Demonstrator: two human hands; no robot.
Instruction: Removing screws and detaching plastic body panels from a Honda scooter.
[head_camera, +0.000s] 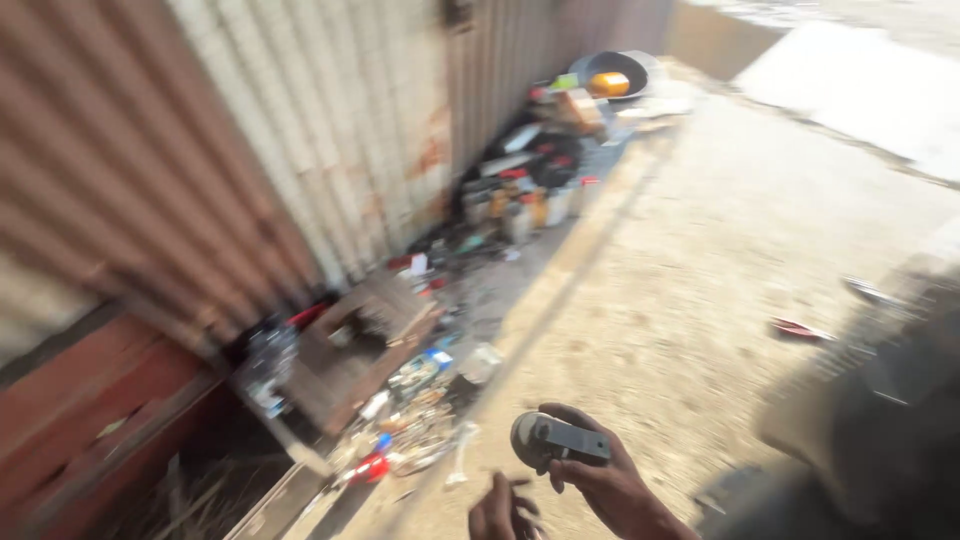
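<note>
From the head camera, blurred by motion, the right hand (600, 485) is closed around a small grey metal part (558, 440), a round disc with a flat rectangular block across it, held up in the air low in the picture over the sandy ground (700, 300). The left hand (505, 510) sits just beside it at the bottom edge with fingers curled; whether it holds anything I cannot tell, since only part of it shows. To my eye the part is already picked up and in hand, and it has not yet been fitted or set down anywhere. To the left, along a corrugated metal wall (330, 130), lie a brown wooden box (350, 350), scattered bottles and cans (520, 205) and small scraps, well apart from the hands.
</note>
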